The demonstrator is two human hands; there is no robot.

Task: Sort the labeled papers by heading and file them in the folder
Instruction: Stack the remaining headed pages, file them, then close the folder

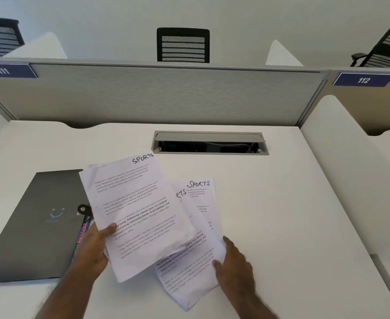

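Three sheets: I count three papers showing a handwritten SPORTS heading; the lifted sheet (134, 212) carries it at its top corner, and the two lower sheets (196, 229) lie fanned on the counter (281, 203), one heading half covered.
Step in hand: I judge this to be the sorting stage, gathering the SPORTS papers into one pile; nothing is filed so far as I can see.
Left hand: my left hand (95, 244) grips the lifted sheet at its lower left edge, thumb on the printed face and the other fingers curled behind it, so the page stands tilted up off the counter.
Right hand: my right hand (233, 261) rests on the right edge of the lower sheets, fingers (217, 263) fairly straight and spread narrow, pressing the paper flat and pinching nothing.
Paper and fingers: the lifted sheet overlaps the lower pair, its bottom corner hanging over them; the right fingertips touch the lower pile just beside that overlap.
Folder: the grey folder (35, 226) lies flat on the counter to the left, partly under the lifted sheet and touching my left wrist; its button clasp (82, 208) shows, and I cannot tell whether the flap is fastened.
Next move: I would lay the held sheet square on the pile, align the edges with both hands, then open the folder before sliding the stack in.
Risk: thin sheets may slip apart or crease at the gripped edge.
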